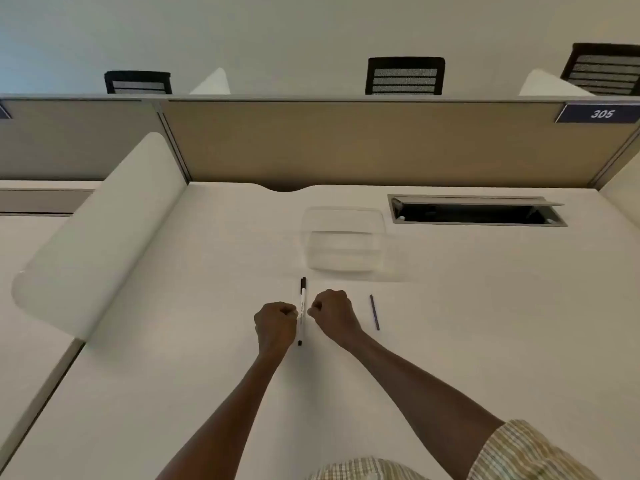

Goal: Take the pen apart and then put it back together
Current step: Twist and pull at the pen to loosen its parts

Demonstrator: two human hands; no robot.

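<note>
Fisted hands [277, 322] [332, 311] flanking white pen [302, 311] — black-capped

A pale desk [485, 323] backs onto a tan partition [346, 143] marked 305, with three black chairs [405, 76] beyond, seemingly mesh-backed, before a plain wall [277, 29].

Desk [450, 341] lies open around the pen [302, 308]; only a clear tray [344, 239] beyond.

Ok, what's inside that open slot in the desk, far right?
The open slot shows a dark cavity under a raised grey flap, with small pale round bits at its corners. Anything deeper is hidden in shadow.
</note>
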